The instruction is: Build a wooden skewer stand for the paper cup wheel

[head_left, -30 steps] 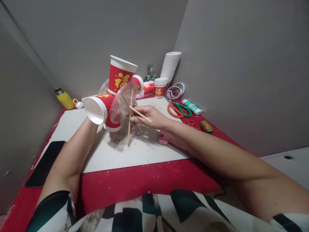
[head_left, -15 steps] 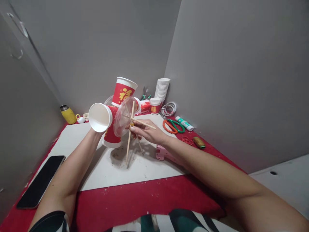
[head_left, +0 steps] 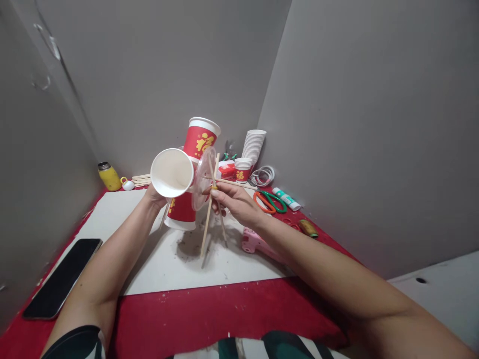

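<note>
Well off to the left of your left hand, a black phone [head_left: 62, 276] is lying flat on the red surface [head_left: 224, 311], and a yellow bottle [head_left: 109, 175] is standing beyond it by the wall.

Your left hand [head_left: 155, 197] is reaching up behind the paper-cup cluster [head_left: 182, 209] and carrying it above the white board [head_left: 243, 264]. Its fingers are hidden by the cups, but it is evidently closed on them, since nothing else is bearing that weight. One cup mouth [head_left: 171, 172] is facing you.

Just to the right, a clear lid [head_left: 204, 177] is sitting on edge against the cluster, with wooden sticks [head_left: 209, 219] crossing in front of it. The long stick is slanting down to the board, likely bracing the whole thing.

Your right hand [head_left: 232, 202] is pinching the crossing, thumb and fingertips closed on the sticks where a yellow band [head_left: 214, 187] is wrapping them. That is keeping the joint from slipping.

Below your right wrist a pink plastic piece [head_left: 254, 242] is lying on the board. Beyond the hand, orange-and-green scissors [head_left: 270, 202] and a glue tube [head_left: 286, 198] are lying near the wall, with a stack of white cups [head_left: 253, 144] behind them.
</note>
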Motion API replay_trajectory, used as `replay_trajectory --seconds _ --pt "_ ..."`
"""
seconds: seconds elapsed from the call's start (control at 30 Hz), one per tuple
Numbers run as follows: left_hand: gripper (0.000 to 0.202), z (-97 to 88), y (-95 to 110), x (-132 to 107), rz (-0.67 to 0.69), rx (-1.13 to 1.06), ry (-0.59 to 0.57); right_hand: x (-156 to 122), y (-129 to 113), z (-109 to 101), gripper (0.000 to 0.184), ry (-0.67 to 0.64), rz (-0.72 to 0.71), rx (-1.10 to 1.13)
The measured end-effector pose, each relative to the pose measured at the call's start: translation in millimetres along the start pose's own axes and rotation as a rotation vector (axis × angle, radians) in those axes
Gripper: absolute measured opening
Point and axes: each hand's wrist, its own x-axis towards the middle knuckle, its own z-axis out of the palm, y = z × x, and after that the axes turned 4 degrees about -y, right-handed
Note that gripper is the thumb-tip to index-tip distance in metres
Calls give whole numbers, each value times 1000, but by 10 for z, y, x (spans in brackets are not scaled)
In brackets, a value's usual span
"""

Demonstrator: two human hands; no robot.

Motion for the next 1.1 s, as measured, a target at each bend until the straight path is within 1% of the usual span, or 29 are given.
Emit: replay_trajectory --seconds 0.17,0.37,0.67,0.83,0.97,1.1 --pt "21 172 59 -72 25 4 23 5 -11 2 40 6 -18 -18" --pt "25 223 98 -89 29 51 6 27 19 -14 43 24 -19 -28" --pt "22 153 105 -71 42 178 -13 67 102 -44 42 39 44 -64" --pt "14 119 96 -45 18 126 12 78 131 -29 40 29 39 -56" --pt "15 40 39 22 42 110 35 94 139 -24 43 18 3 -81" --pt "16 -58 -18 82 57 109 76 118 143 -42 47 23 -15 -59"
